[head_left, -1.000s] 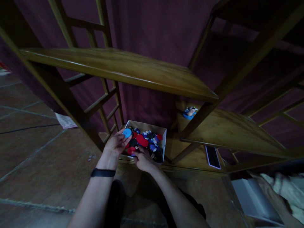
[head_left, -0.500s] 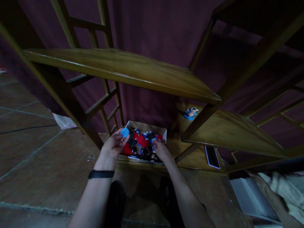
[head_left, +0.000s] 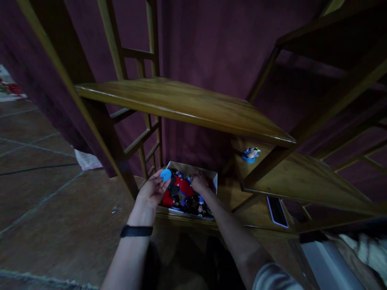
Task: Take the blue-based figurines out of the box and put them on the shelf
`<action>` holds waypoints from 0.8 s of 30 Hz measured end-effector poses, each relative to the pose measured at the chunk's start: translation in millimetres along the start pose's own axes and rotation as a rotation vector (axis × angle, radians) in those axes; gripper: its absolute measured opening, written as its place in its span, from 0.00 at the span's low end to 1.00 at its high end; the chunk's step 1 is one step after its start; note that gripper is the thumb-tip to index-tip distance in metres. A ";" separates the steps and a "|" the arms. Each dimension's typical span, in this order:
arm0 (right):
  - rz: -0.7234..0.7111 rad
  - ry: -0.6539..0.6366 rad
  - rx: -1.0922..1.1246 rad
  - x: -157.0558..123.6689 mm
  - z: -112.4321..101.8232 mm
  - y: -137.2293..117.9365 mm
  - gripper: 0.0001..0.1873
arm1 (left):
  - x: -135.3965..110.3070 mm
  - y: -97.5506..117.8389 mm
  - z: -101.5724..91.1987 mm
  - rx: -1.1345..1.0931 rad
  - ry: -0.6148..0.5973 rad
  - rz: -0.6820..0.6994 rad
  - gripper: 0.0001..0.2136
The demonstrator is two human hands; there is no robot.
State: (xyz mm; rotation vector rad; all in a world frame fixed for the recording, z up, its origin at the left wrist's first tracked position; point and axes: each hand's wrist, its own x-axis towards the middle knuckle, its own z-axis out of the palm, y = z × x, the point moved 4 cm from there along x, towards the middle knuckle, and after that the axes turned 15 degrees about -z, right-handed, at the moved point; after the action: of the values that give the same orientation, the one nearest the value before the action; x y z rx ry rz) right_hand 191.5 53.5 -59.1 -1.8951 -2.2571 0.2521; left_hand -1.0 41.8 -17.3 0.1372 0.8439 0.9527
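My left hand (head_left: 152, 189), a dark band on its wrist, holds a flat blue disc (head_left: 165, 175) between thumb and fingers at the left end of an open cardboard box (head_left: 215, 182). Whether anything is fixed to the far side of the disc is hidden. Inside the box lies a jumble of small figurines (head_left: 202, 209) with red (head_left: 185, 187), black and blue round pieces. My right hand (head_left: 200, 182) reaches into the back right part of the box. Its fingers point down among the pieces, and their tips are hidden.
A wooden shelf board (head_left: 181, 98) juts out above the box. On a lower board to the right stands a small figurine (head_left: 250, 154) with a blue round base. A phone (head_left: 277, 211) lies beneath it. A slanted post (head_left: 266, 165) stands between. A grey-white box (head_left: 331, 264) is at lower right.
My right hand has moved from the box's right side toward its back, deeper among the pieces. My left hand keeps hold of the blue disc. The whole view has shifted slightly.
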 end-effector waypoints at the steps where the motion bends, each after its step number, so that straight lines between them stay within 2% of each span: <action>1: 0.011 -0.012 -0.007 -2.3 0.9 0.9 0.18 | -0.1 1.1 -0.7 -0.008 0.001 0.004 0.15; 9: -0.041 -0.077 0.058 -19.2 -9.6 11.0 0.16 | -9.3 10.3 -3.5 -0.050 0.003 0.014 0.15; 13: -0.185 -0.012 0.123 -5.9 -7.3 -16.6 0.18 | -12.1 15.1 -4.9 -0.070 0.025 0.035 0.17; 16: -0.340 0.025 0.196 5.2 7.7 -50.1 0.23 | -11.0 16.5 -5.1 -0.071 0.014 0.044 0.16; 18: -0.364 0.006 0.188 6.0 19.0 -64.3 0.23 | -10.0 16.6 -5.3 -0.070 0.007 0.042 0.16; 21: -0.390 -0.004 0.156 -5.4 23.5 -67.0 0.21 | -9.5 16.5 -5.7 -0.071 0.000 0.024 0.16; 24: -0.434 -0.038 0.133 -24.9 14.4 -51.4 0.22 | -9.8 16.6 -6.6 -0.091 -0.003 0.004 0.16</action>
State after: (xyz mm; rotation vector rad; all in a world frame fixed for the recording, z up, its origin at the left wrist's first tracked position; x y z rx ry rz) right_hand 143.1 20.0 -61.1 -1.3041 -2.5307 0.3629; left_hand -19.4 42.6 -8.7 0.0621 0.7962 0.9928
